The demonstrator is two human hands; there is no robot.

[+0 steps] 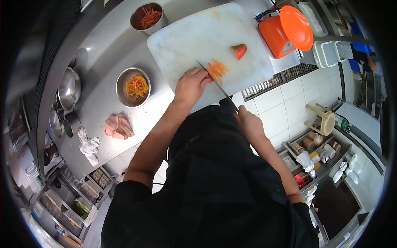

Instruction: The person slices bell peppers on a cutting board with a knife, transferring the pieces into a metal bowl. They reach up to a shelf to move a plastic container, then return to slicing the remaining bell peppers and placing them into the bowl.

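My left hand (191,86) is closed at the near part of the white cutting board (186,41), its fingertips pressing a small red pepper piece (210,78). In my right hand (250,125) is the handle of a long kitchen knife (221,89). The blade lies across the board right beside my left fingertips. Thin orange-red pepper strips (218,68) are spread on the far side of the blade. Farther right on the board rests a larger chunk of red and green pepper (238,51).
Left of the board stand a steel bowl (119,87) of yellow and red strips and a steel container (133,21) of orange strips. A pink cloth (118,126) and a white cloth (88,146) lie on the steel counter. An orange scale (276,38) borders the board's right side.
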